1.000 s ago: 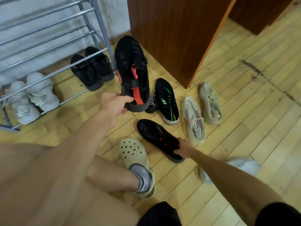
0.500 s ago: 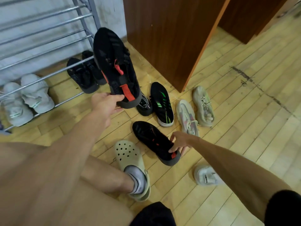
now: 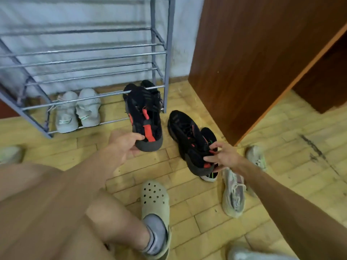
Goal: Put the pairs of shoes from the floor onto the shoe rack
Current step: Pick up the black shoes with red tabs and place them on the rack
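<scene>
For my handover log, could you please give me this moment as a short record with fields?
left hand: grips heel of black-and-red sneaker, toe at shoe rack lowest tier
right hand: grips heel of matching sneaker
on rack: pale grey sneaker pair
on floor: beige knit sneaker, black-and-green sneaker

Both arms reach forward. Left hand [image 3: 124,145] grips left black shoe [image 3: 142,111] by heel. Right hand [image 3: 224,156] pinches right black shoe [image 3: 185,134].
</scene>
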### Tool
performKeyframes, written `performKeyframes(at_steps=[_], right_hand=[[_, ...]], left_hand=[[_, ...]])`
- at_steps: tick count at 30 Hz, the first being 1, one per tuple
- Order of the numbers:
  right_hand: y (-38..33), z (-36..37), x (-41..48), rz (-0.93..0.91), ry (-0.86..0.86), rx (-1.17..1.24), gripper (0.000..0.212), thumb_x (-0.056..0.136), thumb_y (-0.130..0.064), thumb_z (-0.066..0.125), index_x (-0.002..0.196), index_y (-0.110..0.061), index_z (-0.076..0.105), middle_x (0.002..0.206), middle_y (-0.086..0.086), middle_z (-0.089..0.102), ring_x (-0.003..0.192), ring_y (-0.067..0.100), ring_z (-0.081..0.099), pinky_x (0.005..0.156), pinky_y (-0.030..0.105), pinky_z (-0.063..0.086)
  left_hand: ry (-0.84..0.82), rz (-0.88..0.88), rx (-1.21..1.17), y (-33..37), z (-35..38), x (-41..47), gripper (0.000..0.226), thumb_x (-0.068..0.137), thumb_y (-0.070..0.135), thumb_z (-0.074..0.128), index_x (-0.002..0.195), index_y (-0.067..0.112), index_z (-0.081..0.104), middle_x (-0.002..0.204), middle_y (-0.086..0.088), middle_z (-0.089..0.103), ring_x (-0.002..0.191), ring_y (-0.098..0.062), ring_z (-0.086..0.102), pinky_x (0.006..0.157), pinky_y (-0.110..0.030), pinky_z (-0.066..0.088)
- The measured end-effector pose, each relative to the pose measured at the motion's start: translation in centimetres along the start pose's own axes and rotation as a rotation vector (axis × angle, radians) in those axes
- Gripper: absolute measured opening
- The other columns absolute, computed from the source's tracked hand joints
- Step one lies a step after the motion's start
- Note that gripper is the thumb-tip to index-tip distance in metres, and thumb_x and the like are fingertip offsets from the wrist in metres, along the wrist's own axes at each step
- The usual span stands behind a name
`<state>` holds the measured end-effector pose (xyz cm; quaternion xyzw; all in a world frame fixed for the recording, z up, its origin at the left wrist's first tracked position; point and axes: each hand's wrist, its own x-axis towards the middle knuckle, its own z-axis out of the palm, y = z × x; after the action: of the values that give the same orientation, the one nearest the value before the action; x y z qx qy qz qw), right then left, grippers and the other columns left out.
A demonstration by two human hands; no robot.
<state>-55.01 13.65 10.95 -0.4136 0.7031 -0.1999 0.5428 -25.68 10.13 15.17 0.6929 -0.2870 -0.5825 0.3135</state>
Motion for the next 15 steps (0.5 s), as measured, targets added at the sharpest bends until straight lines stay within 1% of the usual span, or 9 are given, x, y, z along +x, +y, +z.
performKeyframes(at_steps=[3, 4, 7, 8, 9, 10, 12, 13, 15], right_hand=[[-3.6, 1.0, 2.0, -0.036, -0.032, 0.04, 0.035, 0.081, -0.001, 0.072, 0.111, -0.008, 0.055, 0.087, 0.007, 0.07, 0.068, 0.019, 0.071, 0.059, 0.039, 0.062], [-4.8, 1.4, 2.7, -0.048, -0.039, 0.052, 0.037, 0.081, -0.001, 0.073, 0.112, -0.009, 0.055, 0.088, 0.007, 0.07, 0.065, 0.018, 0.071, 0.057, 0.037, 0.062], [-8.6, 2.5, 5.4, -0.088, -0.054, 0.067, 0.036, 0.08, -0.002, 0.074, 0.108, -0.01, 0.054, 0.085, 0.008, 0.07, 0.058, 0.016, 0.071, 0.051, 0.034, 0.06], [-10.0, 2.8, 6.4, -0.1, -0.062, 0.073, 0.036, 0.08, -0.002, 0.075, 0.108, -0.01, 0.053, 0.085, 0.009, 0.07, 0.055, 0.015, 0.071, 0.048, 0.033, 0.059], [-11.2, 3.2, 7.4, -0.111, -0.067, 0.076, 0.036, 0.08, -0.003, 0.075, 0.109, -0.008, 0.054, 0.086, 0.01, 0.07, 0.055, 0.015, 0.071, 0.047, 0.032, 0.059], [-12.5, 3.6, 8.5, -0.125, -0.07, 0.075, 0.039, 0.08, -0.003, 0.075, 0.112, -0.005, 0.054, 0.089, 0.012, 0.071, 0.059, 0.017, 0.071, 0.047, 0.032, 0.059], [-14.8, 4.1, 10.7, -0.15, -0.081, 0.084, 0.044, 0.081, -0.003, 0.073, 0.12, 0.0, 0.052, 0.093, 0.016, 0.07, 0.066, 0.021, 0.07, 0.05, 0.034, 0.06], [-15.8, 4.4, 11.8, -0.162, -0.086, 0.097, 0.046, 0.082, -0.002, 0.072, 0.123, 0.001, 0.051, 0.091, 0.016, 0.07, 0.065, 0.021, 0.069, 0.051, 0.034, 0.06], [-17.6, 4.9, 14.1, -0.179, -0.086, 0.12, 0.047, 0.083, 0.0, 0.07, 0.126, 0.001, 0.051, 0.092, 0.015, 0.069, 0.062, 0.018, 0.069, 0.05, 0.033, 0.059]], left_hand=[[0.058, 0.023, -0.007, 1.7, -0.9, 1.3, 0.019, 0.081, 0.005, 0.069, 0.099, 0.003, 0.063, 0.106, -0.013, 0.068, 0.072, -0.021, 0.063, 0.059, -0.029, 0.051], [0.073, 0.029, -0.015, 2.4, -1.1, 1.6, 0.019, 0.082, 0.003, 0.068, 0.099, 0.003, 0.063, 0.11, -0.014, 0.068, 0.077, -0.024, 0.064, 0.063, -0.032, 0.052], [0.071, 0.023, -0.037, 4.5, -1.1, 3.1, 0.025, 0.09, 0.0, 0.057, 0.115, 0.0, 0.058, 0.114, -0.013, 0.06, 0.098, -0.028, 0.059, 0.089, -0.036, 0.05], [0.064, 0.023, -0.044, 5.2, -1.1, 3.8, 0.02, 0.091, -0.002, 0.054, 0.111, 0.0, 0.057, 0.111, -0.013, 0.059, 0.098, -0.029, 0.059, 0.092, -0.037, 0.048], [0.08, 0.019, -0.053, 5.8, -1.3, 4.6, 0.012, 0.091, -0.005, 0.054, 0.102, 0.0, 0.058, 0.105, -0.013, 0.061, 0.092, -0.029, 0.06, 0.088, -0.037, 0.049], [0.115, 0.023, -0.065, 6.4, -1.4, 5.7, 0.008, 0.089, -0.006, 0.057, 0.095, 0.0, 0.058, 0.101, -0.013, 0.063, 0.084, -0.028, 0.06, 0.079, -0.036, 0.051], [0.177, 0.037, -0.082, 7.7, -1.8, 8.2, 0.01, 0.084, -0.007, 0.062, 0.093, -0.003, 0.06, 0.102, -0.016, 0.065, 0.083, -0.028, 0.06, 0.059, -0.033, 0.05], [0.196, 0.042, -0.089, 8.5, -2.0, 9.4, 0.007, 0.084, -0.006, 0.063, 0.088, -0.003, 0.059, 0.103, -0.016, 0.063, 0.085, -0.027, 0.058, 0.055, -0.03, 0.048], [0.212, 0.038, -0.107, 9.9, -2.5, 12.0, 0.015, 0.084, -0.005, 0.064, 0.075, 0.002, 0.054, 0.102, -0.017, 0.062, 0.08, -0.027, 0.06, 0.054, -0.03, 0.048]])
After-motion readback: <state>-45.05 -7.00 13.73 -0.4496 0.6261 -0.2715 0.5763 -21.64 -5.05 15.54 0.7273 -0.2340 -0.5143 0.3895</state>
